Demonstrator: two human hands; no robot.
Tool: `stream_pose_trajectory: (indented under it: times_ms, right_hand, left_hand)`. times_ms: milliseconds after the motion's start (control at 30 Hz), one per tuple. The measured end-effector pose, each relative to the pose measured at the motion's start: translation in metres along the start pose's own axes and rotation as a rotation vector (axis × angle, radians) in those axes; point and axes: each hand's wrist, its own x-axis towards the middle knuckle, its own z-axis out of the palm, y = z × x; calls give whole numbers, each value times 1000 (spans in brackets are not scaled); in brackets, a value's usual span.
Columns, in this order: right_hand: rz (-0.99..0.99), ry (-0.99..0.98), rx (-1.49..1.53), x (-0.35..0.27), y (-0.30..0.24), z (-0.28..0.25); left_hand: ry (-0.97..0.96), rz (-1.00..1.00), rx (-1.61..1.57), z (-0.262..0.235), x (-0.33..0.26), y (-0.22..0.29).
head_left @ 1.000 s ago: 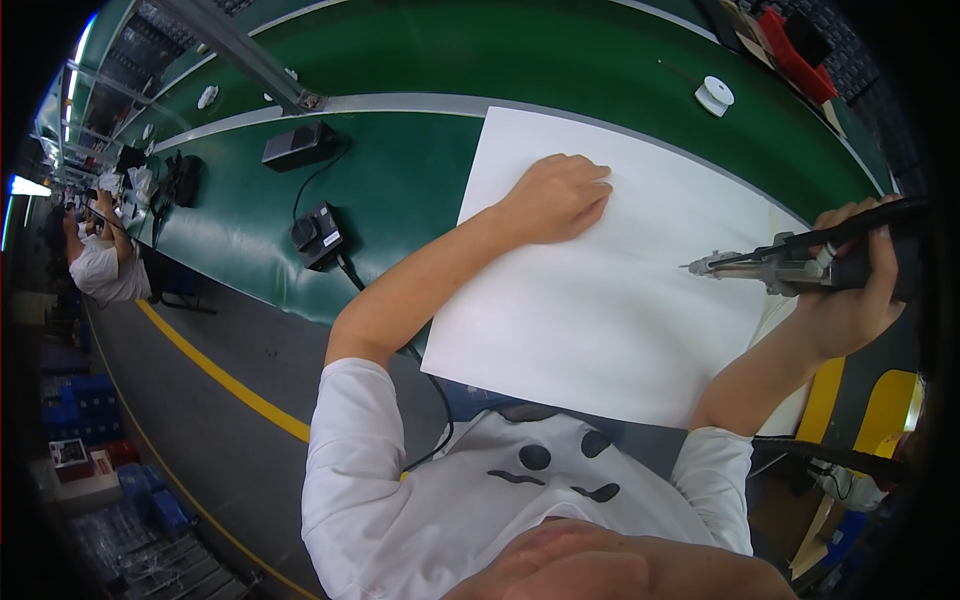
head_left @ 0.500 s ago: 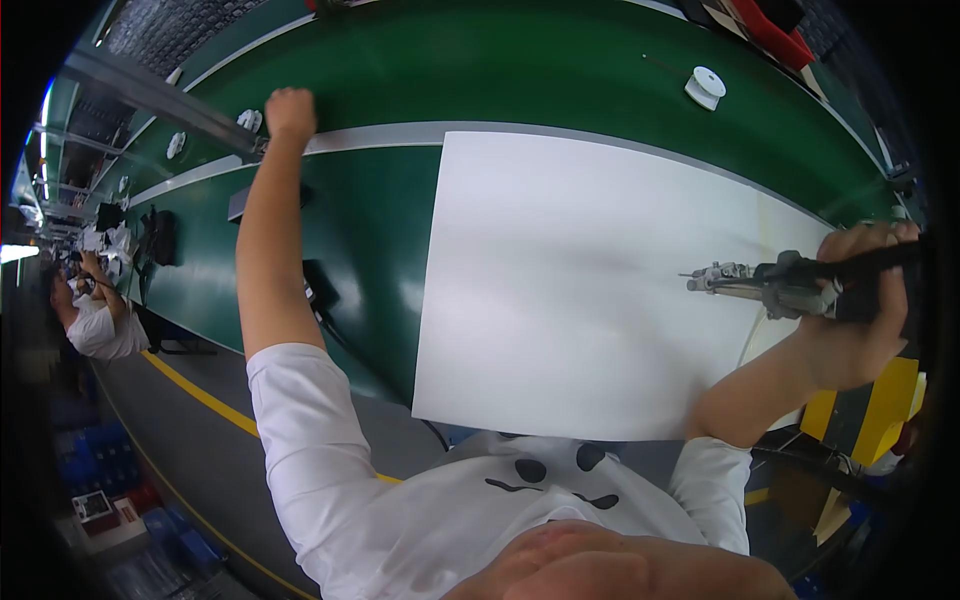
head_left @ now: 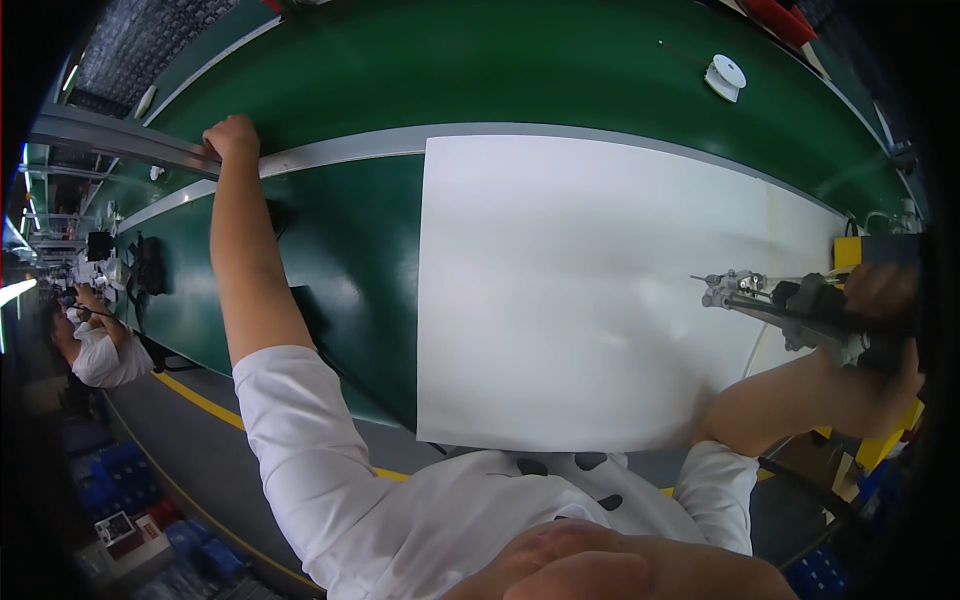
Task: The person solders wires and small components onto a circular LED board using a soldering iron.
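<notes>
My left hand (head_left: 233, 138) is closed at the far left, with the arm stretched over the green bench (head_left: 360, 210). Its curled fingers are beside a metal post (head_left: 120, 135) near the edge of the green belt; whatever they may hold is hidden. On the right, my right hand (head_left: 880, 300) is wrapped round a handheld power tool (head_left: 765, 297). The tool has a dark body, a metal nose and a thin tip pointing left. It is held above a large white sheet (head_left: 570, 290), and part of the grip is lost in shadow.
A white spool (head_left: 725, 78) lies on the green belt (head_left: 500, 70) at the far right. A grey rail (head_left: 345, 150) runs between belt and bench. Yellow and dark equipment (head_left: 848, 250) stands at the right. Further left, another person (head_left: 105, 345) works at the bench.
My left hand has moved left along the belt edge to the post. The tool in my right hand has tilted and shifted slightly right. The whole view has turned a little.
</notes>
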Motion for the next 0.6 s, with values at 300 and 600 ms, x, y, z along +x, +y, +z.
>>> stream_pose_trajectory:
  times_ms: [300, 600]
  right_hand:
    - [19, 229, -454, 2, -25, 31]
    - [-153, 150, 94, 16, -27, 16]
  left_hand:
    - [618, 514, -1335, -138, -126, 63]
    - [-588, 830, -2158, -227, -397, 161]
